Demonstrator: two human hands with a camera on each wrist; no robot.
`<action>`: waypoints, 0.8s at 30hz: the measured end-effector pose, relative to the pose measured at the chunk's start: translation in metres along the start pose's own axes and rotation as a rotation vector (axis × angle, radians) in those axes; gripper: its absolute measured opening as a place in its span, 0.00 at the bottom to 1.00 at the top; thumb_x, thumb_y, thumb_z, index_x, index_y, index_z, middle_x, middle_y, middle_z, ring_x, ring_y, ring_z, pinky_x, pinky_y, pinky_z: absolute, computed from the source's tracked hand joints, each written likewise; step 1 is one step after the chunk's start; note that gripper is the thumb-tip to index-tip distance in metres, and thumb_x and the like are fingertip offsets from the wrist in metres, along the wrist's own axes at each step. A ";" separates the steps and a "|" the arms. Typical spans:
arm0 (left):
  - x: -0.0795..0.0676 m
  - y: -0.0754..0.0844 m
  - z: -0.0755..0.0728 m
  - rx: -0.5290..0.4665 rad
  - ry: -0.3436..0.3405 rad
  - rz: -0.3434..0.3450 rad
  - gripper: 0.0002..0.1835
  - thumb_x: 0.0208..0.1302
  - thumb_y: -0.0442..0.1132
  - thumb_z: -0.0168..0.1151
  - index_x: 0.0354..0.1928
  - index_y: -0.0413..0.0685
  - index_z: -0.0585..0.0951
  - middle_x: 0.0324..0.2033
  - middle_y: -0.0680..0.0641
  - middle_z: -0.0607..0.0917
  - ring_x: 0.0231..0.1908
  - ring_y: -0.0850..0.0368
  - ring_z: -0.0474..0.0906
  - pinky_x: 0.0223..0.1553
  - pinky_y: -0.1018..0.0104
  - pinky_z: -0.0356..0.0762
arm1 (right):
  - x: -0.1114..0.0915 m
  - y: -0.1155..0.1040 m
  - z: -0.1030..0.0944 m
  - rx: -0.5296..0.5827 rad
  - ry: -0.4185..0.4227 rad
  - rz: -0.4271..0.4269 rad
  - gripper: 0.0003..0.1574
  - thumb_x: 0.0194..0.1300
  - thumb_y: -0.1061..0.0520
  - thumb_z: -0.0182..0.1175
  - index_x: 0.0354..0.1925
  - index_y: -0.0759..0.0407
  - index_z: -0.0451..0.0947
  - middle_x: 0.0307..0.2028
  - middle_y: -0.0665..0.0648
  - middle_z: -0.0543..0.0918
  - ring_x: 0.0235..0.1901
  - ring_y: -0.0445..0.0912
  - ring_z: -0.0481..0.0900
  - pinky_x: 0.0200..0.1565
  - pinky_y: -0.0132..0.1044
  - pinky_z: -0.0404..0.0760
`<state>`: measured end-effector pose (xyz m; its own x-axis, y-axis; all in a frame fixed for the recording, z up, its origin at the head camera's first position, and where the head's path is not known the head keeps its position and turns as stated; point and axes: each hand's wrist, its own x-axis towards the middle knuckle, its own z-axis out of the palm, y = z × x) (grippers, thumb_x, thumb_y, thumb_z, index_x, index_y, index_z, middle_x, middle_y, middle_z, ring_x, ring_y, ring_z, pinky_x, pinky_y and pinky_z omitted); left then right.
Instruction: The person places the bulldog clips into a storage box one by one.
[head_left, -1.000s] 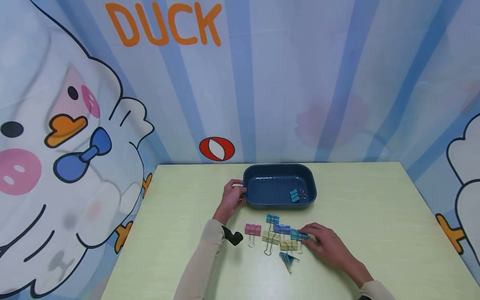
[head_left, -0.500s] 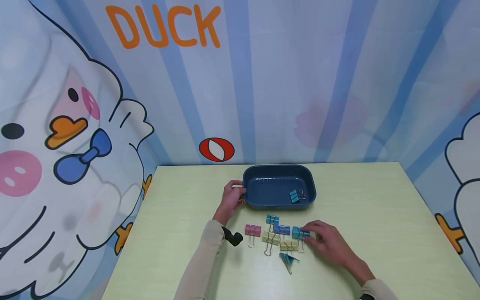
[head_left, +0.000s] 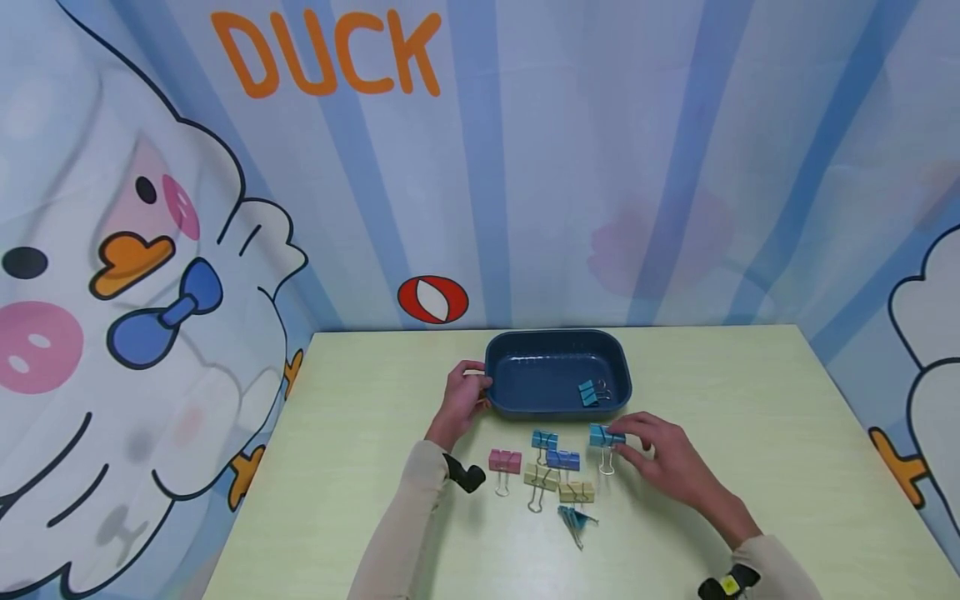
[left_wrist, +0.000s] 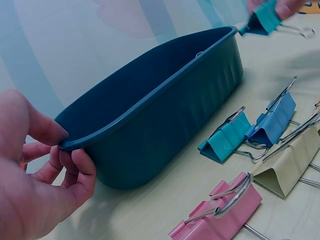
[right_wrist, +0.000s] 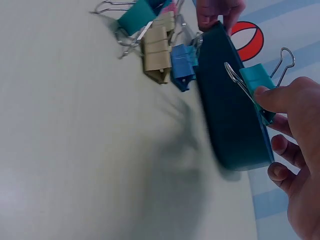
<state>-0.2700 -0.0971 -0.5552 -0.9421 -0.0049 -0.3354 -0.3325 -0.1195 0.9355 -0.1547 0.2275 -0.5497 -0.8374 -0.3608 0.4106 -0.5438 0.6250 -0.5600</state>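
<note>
A dark blue oval tray [head_left: 502, 398] [left_wrist: 165, 125] [right_wrist: 227, 130] stands on a pale green table; one teal binder clip [head_left: 588, 392] lies inside it. My left hand [head_left: 463, 392] [left_wrist: 37, 185] grips the tray's left rim. My right hand [head_left: 656, 458] [right_wrist: 292, 150] pinches a teal binder clip [head_left: 602, 436] [right_wrist: 256, 82] [left_wrist: 265, 19], lifted off the table just in front of the tray. On the table lie a pink clip [head_left: 505, 461] [left_wrist: 220, 212], a teal clip [head_left: 544, 439] [left_wrist: 225, 140], a blue clip [head_left: 563, 458] [left_wrist: 275, 117] and beige clips [head_left: 542, 476] [right_wrist: 157, 47].
Another beige clip [head_left: 577, 492] and a teal clip on its side [head_left: 573, 519] lie nearer me. A curtain printed with ducks and stripes closes off the back and sides of the table [head_left: 750, 400]. Bare tabletop spreads to the right and left of the clips.
My right hand has picked the teal clip up from the right end of the cluster and carried it up toward the tray. The left hand has stayed on the rim.
</note>
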 end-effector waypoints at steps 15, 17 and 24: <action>0.000 0.000 -0.001 -0.010 -0.009 0.011 0.15 0.71 0.29 0.56 0.58 0.40 0.74 0.32 0.45 0.76 0.25 0.56 0.71 0.30 0.63 0.72 | 0.063 -0.015 -0.028 -0.069 0.025 -0.103 0.15 0.64 0.63 0.72 0.50 0.56 0.87 0.47 0.55 0.86 0.32 0.39 0.76 0.32 0.37 0.77; 0.000 0.000 -0.001 -0.016 -0.013 0.016 0.16 0.71 0.29 0.56 0.58 0.39 0.73 0.32 0.45 0.77 0.25 0.56 0.72 0.30 0.62 0.72 | 0.073 -0.017 -0.031 -0.061 0.029 -0.110 0.15 0.65 0.63 0.72 0.50 0.56 0.87 0.47 0.55 0.85 0.31 0.39 0.74 0.32 0.37 0.77; 0.002 -0.001 -0.002 -0.017 -0.028 0.011 0.20 0.70 0.29 0.55 0.63 0.35 0.71 0.34 0.42 0.79 0.27 0.55 0.73 0.31 0.62 0.73 | 0.109 -0.021 -0.038 -0.046 0.046 -0.143 0.15 0.68 0.62 0.70 0.52 0.57 0.86 0.48 0.56 0.86 0.28 0.41 0.70 0.31 0.41 0.72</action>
<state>-0.2713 -0.0985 -0.5566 -0.9466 0.0214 -0.3216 -0.3214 -0.1362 0.9371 -0.2323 0.2016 -0.4658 -0.7476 -0.4168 0.5170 -0.6533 0.6013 -0.4600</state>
